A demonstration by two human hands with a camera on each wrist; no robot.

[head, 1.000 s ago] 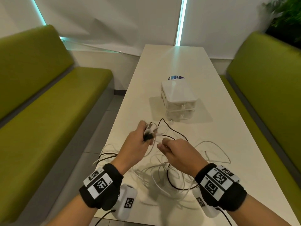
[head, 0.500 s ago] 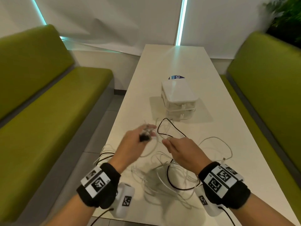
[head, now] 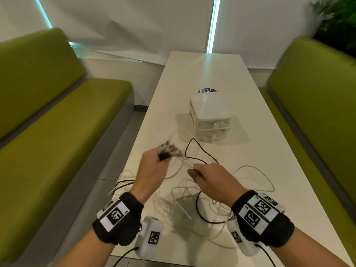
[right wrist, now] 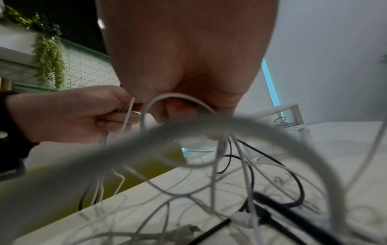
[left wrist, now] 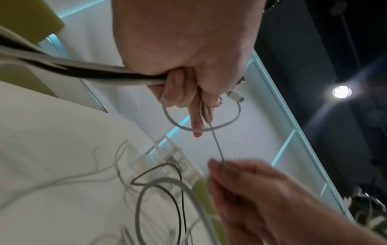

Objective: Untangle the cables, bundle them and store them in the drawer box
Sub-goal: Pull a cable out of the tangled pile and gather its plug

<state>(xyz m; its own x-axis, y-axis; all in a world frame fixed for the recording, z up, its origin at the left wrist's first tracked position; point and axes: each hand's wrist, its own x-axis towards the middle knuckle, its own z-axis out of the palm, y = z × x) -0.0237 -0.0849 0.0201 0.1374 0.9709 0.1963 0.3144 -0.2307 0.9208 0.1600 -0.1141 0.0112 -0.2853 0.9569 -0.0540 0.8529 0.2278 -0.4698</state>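
Note:
A tangle of white and black cables (head: 194, 205) lies on the white table (head: 250, 170) in front of me. My left hand (head: 154, 166) is raised above it and grips a bunch of cable ends (head: 166, 151) with plugs sticking out (left wrist: 235, 96). My right hand (head: 210, 180) pinches a thin white cable (left wrist: 217, 145) that runs taut from the left hand. A black cable loop (head: 192, 149) arcs between the hands and the drawer box (head: 210, 116), a white box with two shut drawers further up the table.
Green benches (head: 57, 132) (head: 317, 112) flank the long table. A round blue sticker (head: 207, 91) shows behind the box. Some cables hang over the table's left edge (head: 123, 182). A plant (head: 339, 18) stands at the far right.
My left hand has moved left and up with its bunch of ends, and the hands have drawn apart, stretching the thin white cable. The loops on the table have shifted.

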